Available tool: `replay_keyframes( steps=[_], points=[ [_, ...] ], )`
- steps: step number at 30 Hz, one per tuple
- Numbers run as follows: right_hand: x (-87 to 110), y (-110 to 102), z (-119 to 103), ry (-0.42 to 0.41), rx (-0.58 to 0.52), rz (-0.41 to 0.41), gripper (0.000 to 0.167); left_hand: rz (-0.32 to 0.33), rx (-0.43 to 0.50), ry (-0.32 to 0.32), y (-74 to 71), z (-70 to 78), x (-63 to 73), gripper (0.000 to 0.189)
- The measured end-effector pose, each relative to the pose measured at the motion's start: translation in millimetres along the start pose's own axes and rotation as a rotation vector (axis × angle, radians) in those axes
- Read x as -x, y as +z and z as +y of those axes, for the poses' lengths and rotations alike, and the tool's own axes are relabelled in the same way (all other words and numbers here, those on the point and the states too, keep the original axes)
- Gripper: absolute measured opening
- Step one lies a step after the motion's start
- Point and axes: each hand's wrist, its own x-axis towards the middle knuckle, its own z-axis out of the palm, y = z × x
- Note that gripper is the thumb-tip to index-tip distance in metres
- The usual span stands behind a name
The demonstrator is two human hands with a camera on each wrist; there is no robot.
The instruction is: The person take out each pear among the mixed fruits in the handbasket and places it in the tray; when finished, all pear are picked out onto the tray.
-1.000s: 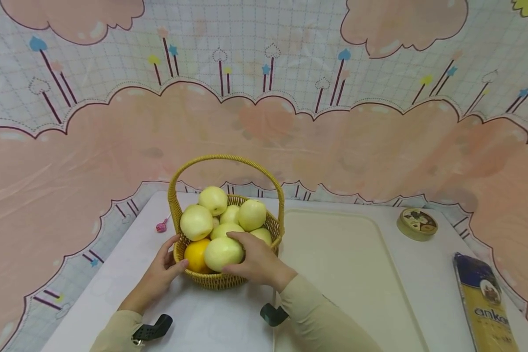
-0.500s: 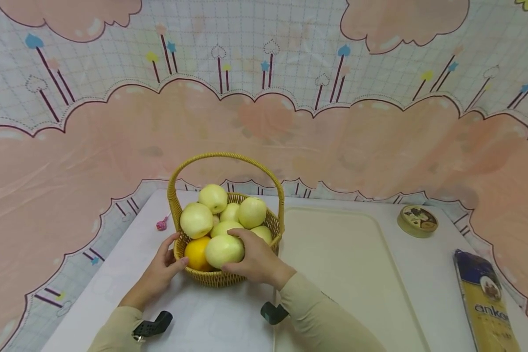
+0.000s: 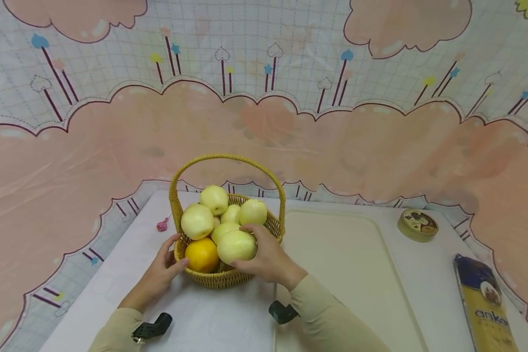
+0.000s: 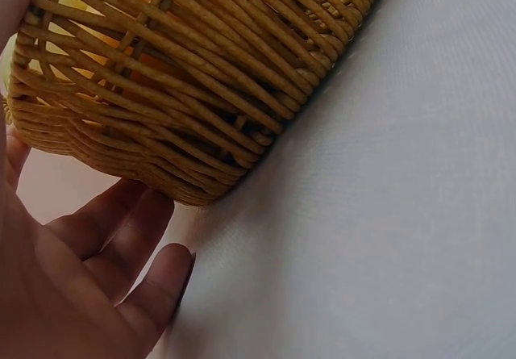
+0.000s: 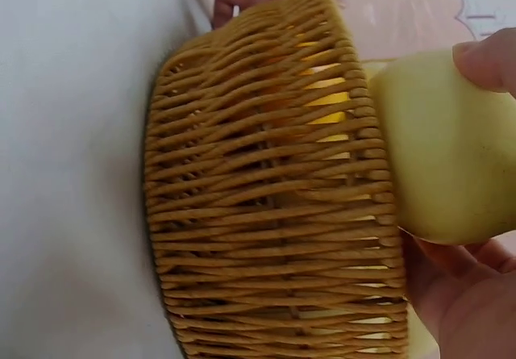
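A yellow wicker basket (image 3: 222, 279) with a tall arched handle stands on the white table, filled with several pale yellow-green apples (image 3: 196, 221). One orange (image 3: 202, 255) lies at its front left. My right hand (image 3: 268, 256) holds an apple (image 3: 236, 247) between thumb and fingers at the front of the basket. In the right wrist view this held apple (image 5: 447, 149) sits at the wicker rim. At the left side, my left hand (image 3: 160, 271) grips the basket, thumb at the rim; the left wrist view has its fingers (image 4: 137, 222) against the woven wall (image 4: 185, 77).
A wrapped pink lollipop (image 3: 162, 225) lies left of the basket. To the right is a flat cream tray (image 3: 343, 264). Beyond it are a round tin (image 3: 418, 225) and a yellow-and-blue packet (image 3: 484, 303). A patterned cloth (image 3: 264, 132) hangs behind the table.
My right hand has shifted right and slightly up with the apple, baring more of the orange and the basket's inside. The left hand stays at the basket's side.
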Motion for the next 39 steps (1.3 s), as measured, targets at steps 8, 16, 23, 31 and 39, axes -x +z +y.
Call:
replay_keyframes(
  steps=[8,16,23,31,39],
  points=[
    [3.8,-9,0,-0.058,-0.017,0.040,0.066,0.000,-0.005,0.005,-0.5,-0.2,0.6,0.083],
    [11.7,-27,-1,-0.116,-0.025,0.047,0.065,-0.003,-0.007,0.008,0.6,-2.0,-0.4,0.081],
    [22.8,-53,0,-0.088,-0.010,0.049,0.069,-0.002,-0.008,0.006,0.6,-3.0,0.4,0.082],
    [34.7,-80,10,-0.088,0.005,0.123,0.066,0.003,0.007,0.037,1.6,-4.4,1.4,0.080],
    [41.8,-104,24,-0.027,0.020,0.159,0.066,0.012,0.027,0.051,3.4,-5.2,2.2,0.079]
  ],
)
